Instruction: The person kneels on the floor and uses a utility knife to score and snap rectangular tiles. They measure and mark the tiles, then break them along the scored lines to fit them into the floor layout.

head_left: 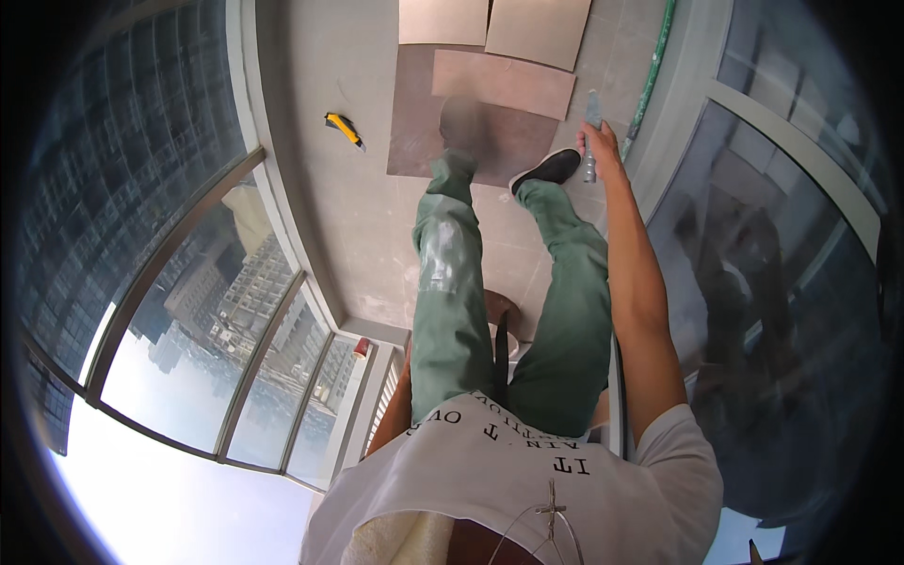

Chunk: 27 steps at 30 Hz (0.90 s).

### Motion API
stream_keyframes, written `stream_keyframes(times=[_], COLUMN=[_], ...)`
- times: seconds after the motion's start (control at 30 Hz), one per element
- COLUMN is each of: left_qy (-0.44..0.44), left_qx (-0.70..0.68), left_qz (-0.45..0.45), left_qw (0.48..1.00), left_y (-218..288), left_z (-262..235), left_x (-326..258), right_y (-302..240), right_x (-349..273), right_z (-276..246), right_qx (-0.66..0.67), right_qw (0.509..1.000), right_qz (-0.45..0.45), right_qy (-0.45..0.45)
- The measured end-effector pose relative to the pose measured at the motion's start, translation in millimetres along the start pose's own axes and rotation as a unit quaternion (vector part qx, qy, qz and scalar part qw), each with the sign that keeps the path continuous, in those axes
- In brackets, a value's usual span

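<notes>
Grey tool [592,132] in right hand [599,143] (upright)

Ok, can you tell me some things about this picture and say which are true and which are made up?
1. The right hand grips a slim grey tool. True.
2. A yellow and black utility knife lies on the grey tiled floor. True.
3. The utility knife is in the left hand. False: it lies alone on the floor, away from both hands, and the left hand is out of sight.
4. The person wears red trousers. False: the trousers are green.
5. Flat beige square tiles lie on the floor ahead of the black shoe. True.
</notes>
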<state>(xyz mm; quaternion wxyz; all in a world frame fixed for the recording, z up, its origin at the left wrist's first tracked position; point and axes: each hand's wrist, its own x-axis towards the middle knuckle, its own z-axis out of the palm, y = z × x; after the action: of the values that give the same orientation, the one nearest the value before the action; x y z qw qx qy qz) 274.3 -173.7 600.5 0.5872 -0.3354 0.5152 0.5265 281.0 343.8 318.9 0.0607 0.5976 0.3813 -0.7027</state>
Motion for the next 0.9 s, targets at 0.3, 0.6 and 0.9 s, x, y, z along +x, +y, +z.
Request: stream_keyframes(times=[0.3,0.6,0.9], left_qy=[-0.013,0.114,0.147], left_qx=[0.022,0.499,0.786], left_qz=[-0.029,0.143,0.157], left_qw=[0.999,0.847,0.580], left_y=[189.4,445.8,488.2], left_z=[6.9,11.6,13.5], left_x=[47.4,141.6,201.4], right_y=[-8.3,-23.9,-83.3], right_x=[-36.3,-95.0,-129.7], right_z=[-39.0,25.9,44.8], right_qx=[-0.031,-0.043,-0.046], right_qw=[0.993,0.989,0.989], right_qz=[0.050,0.080,0.075], right_qy=[0.105,0.116,0.118])
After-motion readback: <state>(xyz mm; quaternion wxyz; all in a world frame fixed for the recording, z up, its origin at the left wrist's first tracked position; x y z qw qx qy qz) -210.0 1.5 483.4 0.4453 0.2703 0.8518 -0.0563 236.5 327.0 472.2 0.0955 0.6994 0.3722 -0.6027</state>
